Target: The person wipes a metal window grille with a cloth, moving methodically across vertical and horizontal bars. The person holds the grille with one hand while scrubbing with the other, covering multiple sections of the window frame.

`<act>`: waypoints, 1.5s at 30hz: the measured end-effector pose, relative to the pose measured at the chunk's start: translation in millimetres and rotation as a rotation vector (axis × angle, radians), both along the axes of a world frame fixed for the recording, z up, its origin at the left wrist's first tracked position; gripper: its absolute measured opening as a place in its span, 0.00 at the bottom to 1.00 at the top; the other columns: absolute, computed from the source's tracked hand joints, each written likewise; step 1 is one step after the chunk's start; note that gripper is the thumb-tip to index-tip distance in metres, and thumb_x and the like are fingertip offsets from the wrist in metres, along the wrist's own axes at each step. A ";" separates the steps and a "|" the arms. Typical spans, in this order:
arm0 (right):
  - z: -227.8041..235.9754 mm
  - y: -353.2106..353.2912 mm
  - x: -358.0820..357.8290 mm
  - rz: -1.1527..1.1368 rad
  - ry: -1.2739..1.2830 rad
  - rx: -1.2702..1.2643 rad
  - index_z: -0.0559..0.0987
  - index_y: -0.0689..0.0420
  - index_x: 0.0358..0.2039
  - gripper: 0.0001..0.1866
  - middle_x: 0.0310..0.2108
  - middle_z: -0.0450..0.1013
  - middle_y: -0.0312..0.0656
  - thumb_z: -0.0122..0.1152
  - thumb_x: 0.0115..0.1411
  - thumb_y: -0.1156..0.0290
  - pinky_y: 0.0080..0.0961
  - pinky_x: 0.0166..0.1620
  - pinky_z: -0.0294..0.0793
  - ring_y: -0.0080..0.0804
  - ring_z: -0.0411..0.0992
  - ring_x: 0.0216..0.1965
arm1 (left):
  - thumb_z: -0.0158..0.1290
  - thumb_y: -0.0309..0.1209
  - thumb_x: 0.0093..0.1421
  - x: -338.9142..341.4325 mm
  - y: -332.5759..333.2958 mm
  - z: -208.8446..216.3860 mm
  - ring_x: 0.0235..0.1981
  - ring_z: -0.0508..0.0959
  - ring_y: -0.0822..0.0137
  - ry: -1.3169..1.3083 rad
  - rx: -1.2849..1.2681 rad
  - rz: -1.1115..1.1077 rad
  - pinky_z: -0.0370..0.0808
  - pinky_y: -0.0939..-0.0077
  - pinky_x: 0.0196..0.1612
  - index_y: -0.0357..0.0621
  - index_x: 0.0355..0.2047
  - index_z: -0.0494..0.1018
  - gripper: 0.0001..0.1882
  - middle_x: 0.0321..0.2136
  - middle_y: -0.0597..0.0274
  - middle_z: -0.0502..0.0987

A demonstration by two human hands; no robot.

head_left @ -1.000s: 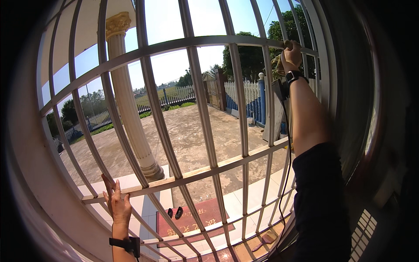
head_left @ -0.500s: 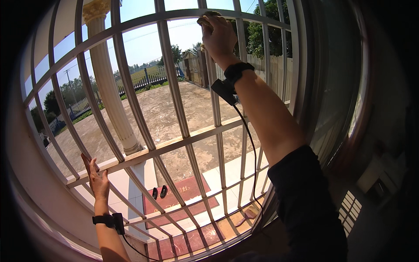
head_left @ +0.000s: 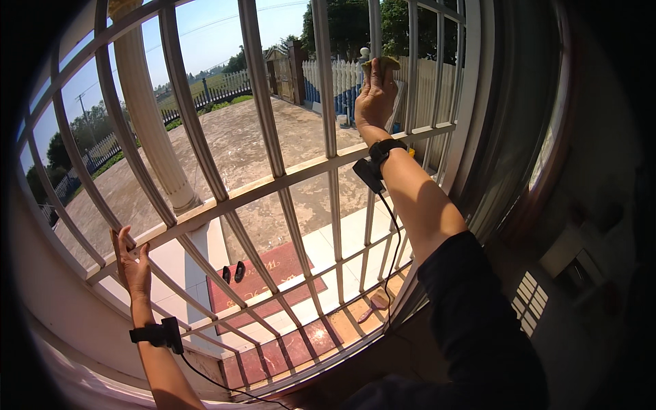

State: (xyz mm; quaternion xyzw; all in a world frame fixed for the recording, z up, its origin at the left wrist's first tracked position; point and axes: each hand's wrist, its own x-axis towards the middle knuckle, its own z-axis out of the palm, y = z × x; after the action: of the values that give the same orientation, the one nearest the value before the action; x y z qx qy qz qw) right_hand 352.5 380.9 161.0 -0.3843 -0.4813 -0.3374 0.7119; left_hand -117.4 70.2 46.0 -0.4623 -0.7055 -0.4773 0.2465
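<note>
A pale metal window grille [head_left: 273,184] of upright bars and crossbars stands in front of me. My right hand [head_left: 376,102], raised at the right, is closed on a yellow-green cloth [head_left: 384,63] pressed to an upright bar. Whether the cloth wraps fully round the bar cannot be seen. Lower at the left, my left hand [head_left: 135,263] grips the grille where an upright meets the lower crossbar, its thumb on one side and its fingers on the other. Both wrists carry black straps with small boxes and dark cables.
A reddish brush [head_left: 373,307] lies on the tan sill below the bars. Beyond stand a fluted column [head_left: 160,130], a red doormat [head_left: 260,283] and dark shoes [head_left: 234,272]. The window frame [head_left: 471,116] borders the right side; a cable hangs from my right wrist.
My right hand with the cloth has left one upright for the neighbouring bar on the right, and sits lower. The view has tilted down. My left hand stays at the same joint.
</note>
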 end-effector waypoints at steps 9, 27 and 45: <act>-90.5 -36.4 19.6 0.203 0.229 -0.425 0.81 0.46 0.45 0.17 0.50 0.71 0.47 0.55 0.57 0.77 0.36 0.52 0.73 0.49 0.69 0.50 | 0.60 0.35 0.57 -3.8 2.2 -2.8 0.61 0.66 0.59 0.056 -0.020 0.063 0.75 0.64 0.54 0.69 0.57 0.64 0.28 0.67 0.70 0.55; -85.7 19.5 80.7 -0.058 0.477 -0.579 0.78 0.50 0.50 0.19 0.44 0.75 0.47 0.56 0.57 0.74 0.40 0.50 0.73 0.50 0.69 0.48 | 0.55 0.46 0.59 -15.3 7.4 -8.7 0.62 0.66 0.59 0.135 0.035 0.042 0.65 0.65 0.62 0.64 0.55 0.66 0.24 0.60 0.66 0.67; -138.2 15.7 30.8 0.073 0.811 -0.438 0.73 0.61 0.45 0.15 0.42 0.71 0.55 0.49 0.63 0.66 0.44 0.46 0.73 0.56 0.71 0.44 | 0.56 0.47 0.57 -16.4 7.4 -8.9 0.57 0.71 0.57 0.144 -0.021 0.094 0.75 0.64 0.53 0.67 0.55 0.64 0.25 0.59 0.68 0.66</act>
State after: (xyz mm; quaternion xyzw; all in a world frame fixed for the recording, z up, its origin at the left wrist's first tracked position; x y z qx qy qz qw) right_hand 383.3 396.6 22.8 -0.6094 -0.2371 -0.0252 0.7562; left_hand -133.8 77.6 37.1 -0.4645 -0.7116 -0.4234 0.3140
